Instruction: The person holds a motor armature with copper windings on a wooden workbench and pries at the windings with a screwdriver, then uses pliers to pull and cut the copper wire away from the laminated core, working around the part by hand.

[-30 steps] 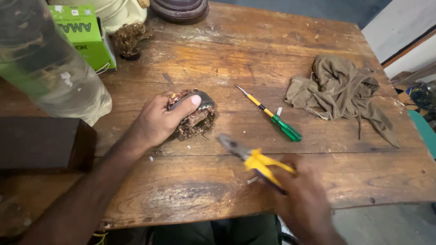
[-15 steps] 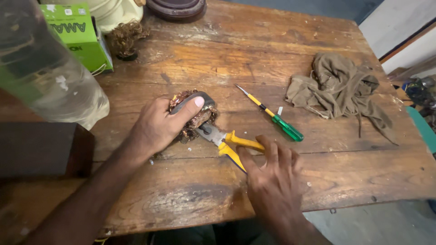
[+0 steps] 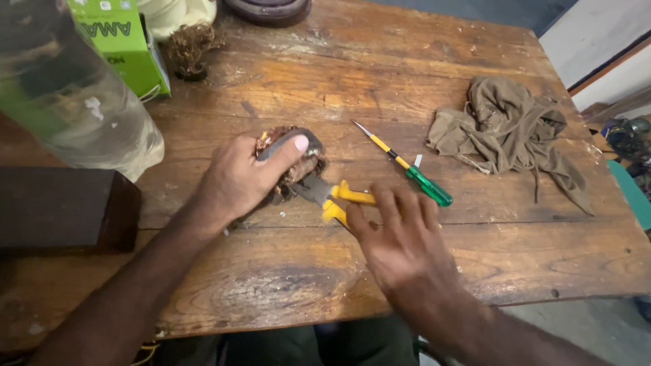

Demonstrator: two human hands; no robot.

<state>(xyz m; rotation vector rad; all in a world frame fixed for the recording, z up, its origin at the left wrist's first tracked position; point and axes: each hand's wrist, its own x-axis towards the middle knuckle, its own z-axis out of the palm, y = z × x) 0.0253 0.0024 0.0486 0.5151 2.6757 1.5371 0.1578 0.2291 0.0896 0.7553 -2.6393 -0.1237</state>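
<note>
My left hand (image 3: pixel 241 179) clamps the rusty wound part (image 3: pixel 291 163) just left of the yellow-handled pliers (image 3: pixel 336 198) — their handles run right-and-near under my half-open right hand (image 3: pixel 400 244).

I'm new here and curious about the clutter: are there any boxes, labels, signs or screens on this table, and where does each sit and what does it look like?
Green carton: far left corner of the wooden table, rectangular, bright green with darker green lettering and a white side panel.
Clear plastic bottle: close to the camera at left, in front of the carton, blurred, with a green label band.
No signs or screens in view.
</note>
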